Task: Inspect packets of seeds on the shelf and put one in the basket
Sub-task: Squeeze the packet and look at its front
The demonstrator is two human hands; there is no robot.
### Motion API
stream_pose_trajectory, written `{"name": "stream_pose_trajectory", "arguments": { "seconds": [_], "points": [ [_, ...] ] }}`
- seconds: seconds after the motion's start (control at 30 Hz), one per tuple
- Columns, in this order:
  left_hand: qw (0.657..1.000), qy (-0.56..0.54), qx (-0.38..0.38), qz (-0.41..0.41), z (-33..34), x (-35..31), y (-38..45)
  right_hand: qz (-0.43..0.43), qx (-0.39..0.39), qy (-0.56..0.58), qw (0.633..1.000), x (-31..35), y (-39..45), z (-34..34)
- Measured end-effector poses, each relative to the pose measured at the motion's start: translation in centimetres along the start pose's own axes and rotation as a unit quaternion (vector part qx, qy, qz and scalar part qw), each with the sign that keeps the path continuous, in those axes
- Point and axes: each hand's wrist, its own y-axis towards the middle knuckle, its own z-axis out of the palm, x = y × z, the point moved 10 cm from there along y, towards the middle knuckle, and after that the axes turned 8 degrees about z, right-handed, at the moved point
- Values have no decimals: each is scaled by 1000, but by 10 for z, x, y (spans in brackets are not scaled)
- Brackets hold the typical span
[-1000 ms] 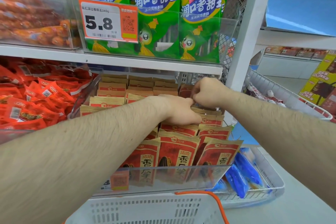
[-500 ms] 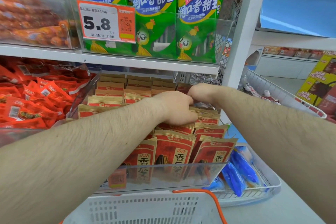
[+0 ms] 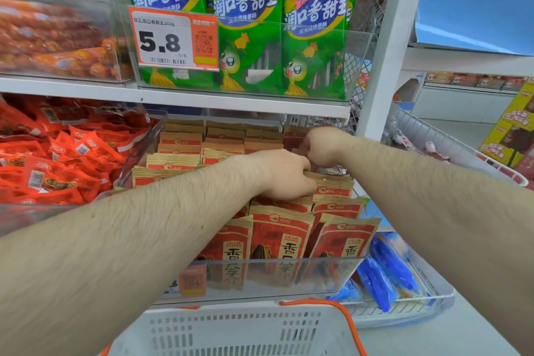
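- Seed packets (image 3: 281,235), red and tan with a sunflower seed printed on the front, stand in rows in a clear bin (image 3: 260,274) on the lower shelf, at the centre of the frame.
- At the far left of the frame, red snack packets (image 3: 57,159) fill the bin next to the seed packets.
- In the upper left, a clear bin on the upper shelf (image 3: 173,97) holds orange sausages (image 3: 57,46), blurred.
- An orange and white price tag (image 3: 174,39) reading 5.8 is fixed to the front of the bin of green corn sausage packs (image 3: 248,37) in the upper middle.
- The left hand (image 3: 284,175) reaches in from the lower left, palm down, its fingers tucked down among the tops of the seed packets in the right-hand row; whether they pinch one packet cannot be told.
- The right hand (image 3: 323,146) comes in from the right, just behind and touching the left hand, its fingers curled down onto packets at the back of that row; what it grips is hidden.
- A white basket (image 3: 237,329) with an orange handle (image 3: 341,315) sits at the bottom centre of the frame, below the bin.
- Blue packets (image 3: 387,272) lie in a white wire tray (image 3: 404,312) at the lower right.
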Motion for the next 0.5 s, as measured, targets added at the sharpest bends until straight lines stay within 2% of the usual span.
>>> {"name": "stream_pose_trajectory", "arguments": {
  "seconds": [0.17, 0.27, 0.33, 0.37, 0.5],
  "points": [
    [1000, -4, 17, -17, 4, 1, -2, -9, -146, 38, 989, -9, -46, -25],
    [999, -9, 17, -30, 5, 2, -3, -5, -291, 47, 956, -24, -95, -45],
    [999, -11, 13, -38, 4, 2, -5, 4, -398, 114, 910, -42, -129, -59],
    [999, -4, 8, -41, 2, 2, -6, 22, -430, 185, 884, -58, -143, -63],
    [997, 31, -55, -51, -11, 3, -10, 151, -428, 463, 762, -116, -162, -45]
  ]
}}
